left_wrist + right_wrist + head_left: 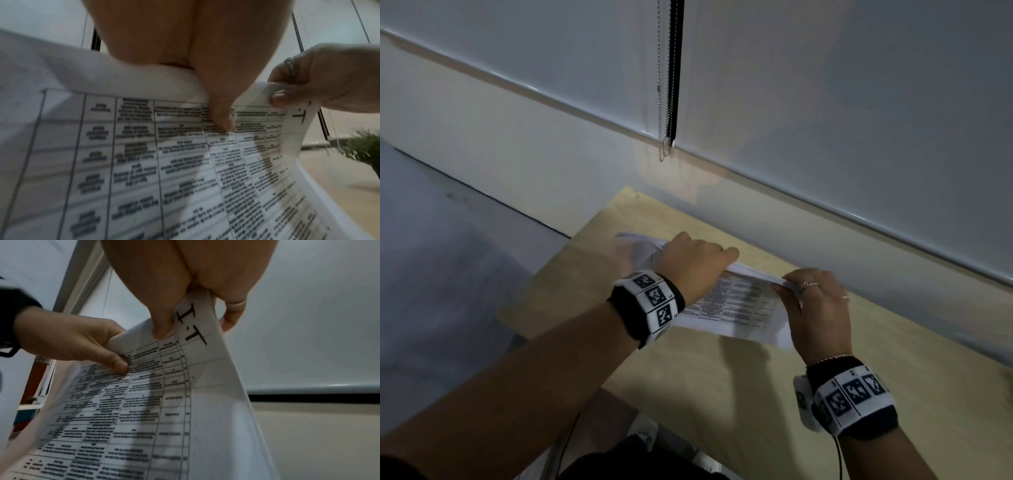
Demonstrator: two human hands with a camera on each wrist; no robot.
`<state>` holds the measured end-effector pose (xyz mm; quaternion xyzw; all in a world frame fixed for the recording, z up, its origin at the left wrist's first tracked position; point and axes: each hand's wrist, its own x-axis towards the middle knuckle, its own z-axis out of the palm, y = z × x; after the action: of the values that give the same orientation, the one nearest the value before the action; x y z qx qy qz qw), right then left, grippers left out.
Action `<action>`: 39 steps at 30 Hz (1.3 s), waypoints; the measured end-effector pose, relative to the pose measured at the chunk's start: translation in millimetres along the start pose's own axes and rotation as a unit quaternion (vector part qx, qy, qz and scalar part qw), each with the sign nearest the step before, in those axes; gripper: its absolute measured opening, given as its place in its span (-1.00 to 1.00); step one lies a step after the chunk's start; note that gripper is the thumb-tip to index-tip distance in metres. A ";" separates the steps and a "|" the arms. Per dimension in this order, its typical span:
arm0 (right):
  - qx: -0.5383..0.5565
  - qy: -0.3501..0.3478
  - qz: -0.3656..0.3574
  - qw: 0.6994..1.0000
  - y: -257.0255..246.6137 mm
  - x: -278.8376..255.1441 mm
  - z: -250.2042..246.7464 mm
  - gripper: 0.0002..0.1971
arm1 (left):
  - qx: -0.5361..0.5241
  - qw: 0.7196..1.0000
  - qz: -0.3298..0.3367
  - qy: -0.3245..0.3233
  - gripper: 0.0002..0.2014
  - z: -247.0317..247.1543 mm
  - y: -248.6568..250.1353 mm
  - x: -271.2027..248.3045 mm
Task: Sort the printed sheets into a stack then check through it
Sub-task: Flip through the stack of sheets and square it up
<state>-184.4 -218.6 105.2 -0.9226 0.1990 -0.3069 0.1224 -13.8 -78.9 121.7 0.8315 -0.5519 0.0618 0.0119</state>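
A stack of white printed sheets (743,306) with a ruled table of text hangs upright over the pale wooden table (722,383). My left hand (693,265) grips its top edge near the middle, thumb (221,113) pressed on the printed face (144,162). My right hand (815,301) pinches the top right corner, thumb (162,321) in front beside the letters "I.T" and the other fingers behind. The sheets (156,402) bow between both hands. Behind the left hand, more white paper (633,246) sticks up.
A grey wall with a white rail (825,202) runs close behind the table. A bead chain and black cord (669,85) hang above the sheets. The floor (441,274) lies past the table's left edge. A green plant (363,146) shows at the right.
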 end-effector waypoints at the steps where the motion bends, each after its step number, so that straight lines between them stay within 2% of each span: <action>1: -0.004 0.045 0.020 0.999 -2.2 1.6 -6.6 -0.73 | -0.013 0.999 -0.009 0.039 -0.86 -0.7 -2.6 -0.9; 4: 0.053 0.172 0.154 0.972 -3.4 5.6 -22.3 -0.16 | -0.164 0.974 -0.076 0.137 -0.85 -10.0 -20.5 -10.0; 5: 0.088 0.185 0.196 0.959 -0.2 6.2 -21.8 -0.01 | -0.241 0.952 -0.105 0.158 -0.80 -14.3 -27.8 -13.8; 7: 0.184 0.168 0.275 0.929 4.1 9.6 -17.0 0.22 | -0.405 0.880 -0.166 0.186 -0.79 -23.3 -40.8 -19.8; 8: 0.266 0.144 0.311 0.901 5.0 12.9 -12.8 0.29 | -0.470 0.845 -0.186 0.176 -0.85 -26.7 -45.6 -21.9; 10: 0.441 0.077 0.349 0.823 2.3 19.9 -6.2 0.33 | -0.539 0.802 -0.211 0.148 -0.92 -29.7 -50.0 -27.6; 11: 0.498 0.040 0.343 0.795 0.2 23.1 -3.2 0.28 | -0.561 0.785 -0.221 0.142 -0.92 -29.3 -50.1 -30.5; 12: 0.531 0.007 0.325 0.782 -3.7 26.0 -2.4 0.17 | -0.579 0.768 -0.233 0.143 -0.93 -26.7 -49.8 -32.6; 14: 0.542 -0.015 0.282 0.792 -16.3 30.2 -8.0 -0.22 | -0.604 0.737 -0.255 0.163 -0.95 -23.1 -47.2 -35.5; 16: 0.504 0.019 0.251 0.826 -26.1 31.4 -14.4 -0.63 | -0.589 0.737 -0.262 0.203 -0.93 -20.9 -43.0 -39.0; 18: 0.473 0.043 0.215 0.853 -26.5 23.2 -13.8 -0.80 | -0.556 0.755 -0.262 0.226 -0.94 -13.8 -38.5 -45.6; 20: 0.423 0.021 0.216 0.880 -23.1 9.6 -3.7 -0.86 | -0.551 0.773 -0.260 0.176 -0.71 4.8 -35.7 -54.3; 22: 0.383 -0.013 0.244 0.891 -20.7 -2.5 9.7 -0.82 | -0.570 0.777 -0.245 0.107 -0.48 25.7 -32.2 -62.5; 23: 0.372 -0.023 0.253 0.893 -21.2 -5.5 14.7 -0.76 | -0.571 0.780 -0.238 0.099 -0.42 35.0 -31.9 -64.4; 25: 0.385 -0.024 0.267 0.883 -25.6 -4.0 19.4 -0.69 | -0.569 0.776 -0.245 0.116 -0.41 47.3 -32.6 -65.3; 28: 0.419 -0.016 0.283 0.863 -28.6 2.4 20.9 -0.64 | -0.581 0.754 -0.280 0.123 -0.55 48.9 -32.8 -60.6; 29: 0.423 -0.014 0.282 0.861 -29.6 4.9 19.5 -0.63 | -0.581 0.753 -0.282 0.122 -0.53 45.5 -32.6 -59.1; 30: 0.423 -0.007 0.283 0.861 -29.8 7.1 18.9 -0.62 | -0.585 0.752 -0.277 0.124 -0.45 40.9 -32.2 -57.7; 32: 0.426 0.003 0.283 0.859 -31.5 12.5 16.1 -0.62 | -0.618 0.730 -0.252 0.146 -0.32 29.6 -31.8 -56.4; 34: 0.428 0.016 0.272 0.862 -34.0 16.4 12.5 -0.61 | -0.643 0.708 -0.217 0.198 -0.35 15.0 -32.0 -56.2; 36: 0.430 0.018 0.252 0.867 -36.2 18.0 9.9 -0.57 | -0.647 0.703 -0.182 0.231 -0.37 5.6 -32.0 -56.0; 39: 0.434 0.012 0.248 0.866 -38.0 17.3 9.6 -0.47 | -0.658 0.695 -0.168 0.237 -0.19 -8.0 -33.3 -55.3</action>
<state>-154.7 -191.5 119.9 -0.6927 0.2695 -0.3325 0.5805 -5.0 -14.6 124.8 0.6482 -0.2822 -0.1251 0.6961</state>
